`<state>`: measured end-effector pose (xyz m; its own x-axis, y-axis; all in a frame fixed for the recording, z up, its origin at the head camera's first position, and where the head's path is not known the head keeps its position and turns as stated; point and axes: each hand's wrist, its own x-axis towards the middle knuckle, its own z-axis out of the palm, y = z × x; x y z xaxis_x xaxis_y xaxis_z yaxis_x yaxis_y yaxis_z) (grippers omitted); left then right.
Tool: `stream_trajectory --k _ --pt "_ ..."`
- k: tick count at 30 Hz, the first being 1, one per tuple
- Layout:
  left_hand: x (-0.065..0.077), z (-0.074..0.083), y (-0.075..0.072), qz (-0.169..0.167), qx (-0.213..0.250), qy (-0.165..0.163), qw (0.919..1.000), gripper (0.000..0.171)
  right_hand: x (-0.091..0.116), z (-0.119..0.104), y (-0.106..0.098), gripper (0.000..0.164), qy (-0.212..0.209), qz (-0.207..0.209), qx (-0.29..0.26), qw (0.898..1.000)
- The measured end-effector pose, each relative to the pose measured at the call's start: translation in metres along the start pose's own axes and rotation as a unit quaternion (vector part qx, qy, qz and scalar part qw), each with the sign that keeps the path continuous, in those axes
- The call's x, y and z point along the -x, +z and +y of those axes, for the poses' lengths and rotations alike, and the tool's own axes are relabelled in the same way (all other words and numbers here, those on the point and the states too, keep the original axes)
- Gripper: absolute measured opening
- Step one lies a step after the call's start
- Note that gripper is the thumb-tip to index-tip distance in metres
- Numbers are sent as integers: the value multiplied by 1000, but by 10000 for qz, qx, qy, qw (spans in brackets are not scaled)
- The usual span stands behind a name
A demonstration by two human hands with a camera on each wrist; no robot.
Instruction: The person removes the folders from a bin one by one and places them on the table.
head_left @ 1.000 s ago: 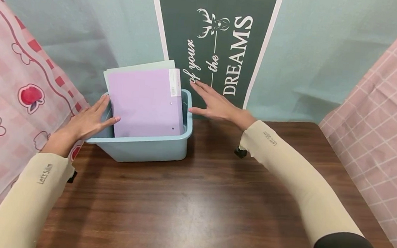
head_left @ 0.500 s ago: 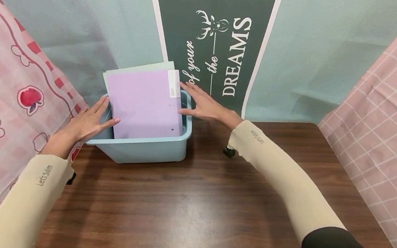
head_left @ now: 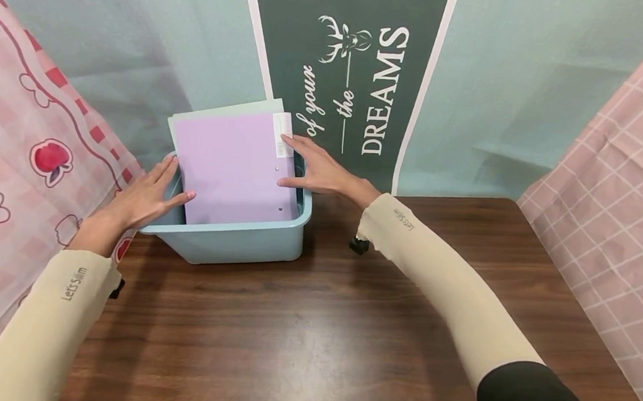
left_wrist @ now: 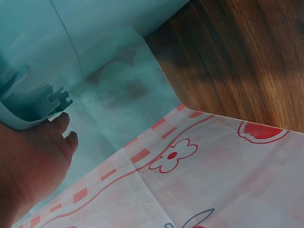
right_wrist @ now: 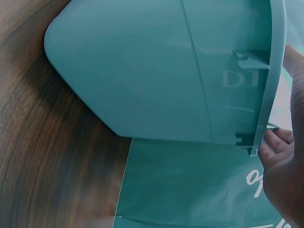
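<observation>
A light blue plastic bin [head_left: 239, 242] stands on the brown wooden table against the back cloth. Upright inside it leans a purple folder [head_left: 233, 168] with a white label and small holes along its right edge; a pale green folder [head_left: 227, 107] shows behind. My left hand [head_left: 140, 199] rests at the bin's left rim, fingers straight, thumb reaching towards the purple folder's left edge. My right hand [head_left: 324, 170] is at that folder's right edge, thumb and fingers spread, fingertips over the label. Contact cannot be told. In the right wrist view, its fingers are beside the bin's rim [right_wrist: 273, 71].
A pink cloth with red fruit and flower prints [head_left: 24, 158] hangs close at the left. A pink checked cloth [head_left: 618, 173] is on the right, and a green panel with white lettering [head_left: 345, 70] behind. The wooden tabletop [head_left: 311, 332] extends in front of the bin.
My right hand has moved left, from beyond the bin's right rim to the purple folder's right edge. My left hand, the bin and the folders have stayed about where they were.
</observation>
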<state>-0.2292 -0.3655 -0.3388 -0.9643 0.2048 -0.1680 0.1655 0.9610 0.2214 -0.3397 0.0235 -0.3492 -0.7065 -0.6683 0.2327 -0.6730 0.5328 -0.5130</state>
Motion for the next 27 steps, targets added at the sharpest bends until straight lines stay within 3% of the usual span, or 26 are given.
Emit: stream_trajectory --k 10,20,27 --pt "0 1 1 117 -47 97 9999 101 -6 -5 7 101 -54 405 -356 9985" --pt "-1 1 -1 83 -79 116 9999 101 -12 -13 8 92 97 634 -1141 9914" --pt "0 2 -1 26 -27 104 9999 102 -14 -18 8 90 -69 469 -866 9951"
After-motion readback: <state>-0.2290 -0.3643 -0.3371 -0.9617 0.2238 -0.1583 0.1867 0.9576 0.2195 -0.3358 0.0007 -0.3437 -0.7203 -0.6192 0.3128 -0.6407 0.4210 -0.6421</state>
